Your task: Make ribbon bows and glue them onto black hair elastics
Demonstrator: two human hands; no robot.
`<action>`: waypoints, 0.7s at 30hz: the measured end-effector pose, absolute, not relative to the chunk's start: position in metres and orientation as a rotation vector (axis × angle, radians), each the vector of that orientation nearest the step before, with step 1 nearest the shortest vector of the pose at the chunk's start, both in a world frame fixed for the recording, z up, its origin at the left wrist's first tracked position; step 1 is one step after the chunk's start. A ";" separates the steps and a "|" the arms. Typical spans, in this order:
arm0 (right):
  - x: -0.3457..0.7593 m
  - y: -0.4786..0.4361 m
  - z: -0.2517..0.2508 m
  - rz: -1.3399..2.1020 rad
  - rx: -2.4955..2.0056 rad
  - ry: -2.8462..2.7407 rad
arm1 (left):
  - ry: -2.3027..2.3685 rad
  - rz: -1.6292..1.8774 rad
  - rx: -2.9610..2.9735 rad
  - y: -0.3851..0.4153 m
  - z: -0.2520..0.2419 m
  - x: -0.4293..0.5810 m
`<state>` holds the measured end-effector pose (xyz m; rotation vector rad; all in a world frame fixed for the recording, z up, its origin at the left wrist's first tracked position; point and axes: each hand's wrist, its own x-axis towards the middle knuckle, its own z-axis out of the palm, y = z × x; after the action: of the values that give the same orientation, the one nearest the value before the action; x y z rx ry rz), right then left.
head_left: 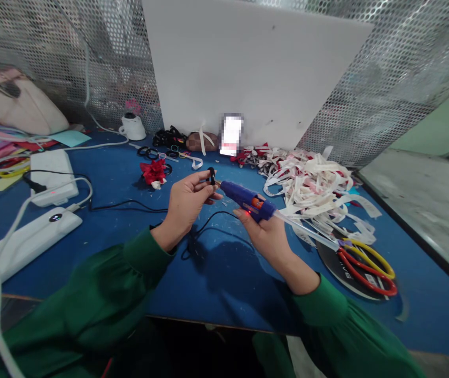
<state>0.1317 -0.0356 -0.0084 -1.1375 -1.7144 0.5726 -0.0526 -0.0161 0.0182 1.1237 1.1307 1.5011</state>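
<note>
Near the middle of the blue table, my left hand (187,203) pinches a small black hair band (211,175) between thumb and fingers. My right hand (265,233) is wrapped round a blue glue gun (243,199), whose tip points left and meets or nearly meets the black band. A long clear glue stick (306,231) sticks out of the gun's back end. A red light glows on the gun by my right thumb. Left of my left hand, a red fabric flower (154,172) with a white part lies on the table.
White ribbons (311,178) are heaped at the right, with red and yellow scissors (369,268) nearer. A phone (231,135) leans on the white board (248,68). White power boxes (53,176), cables and a white cup (133,127) stand left.
</note>
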 end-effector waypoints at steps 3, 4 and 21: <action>0.131 -0.036 -0.008 0.586 -1.133 -1.717 | 1.141 1.504 1.144 -0.016 0.017 -0.053; 0.131 -0.036 -0.008 0.584 -1.133 -1.716 | 1.147 1.503 1.153 -0.016 0.017 -0.053; 0.127 -0.038 0.001 0.700 -1.114 -1.631 | 1.191 1.497 1.215 -0.015 0.014 -0.050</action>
<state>0.1273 -0.0376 0.0008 -1.1143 -1.6309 0.7002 -0.0501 -0.0147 0.0136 1.2150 1.1909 1.4970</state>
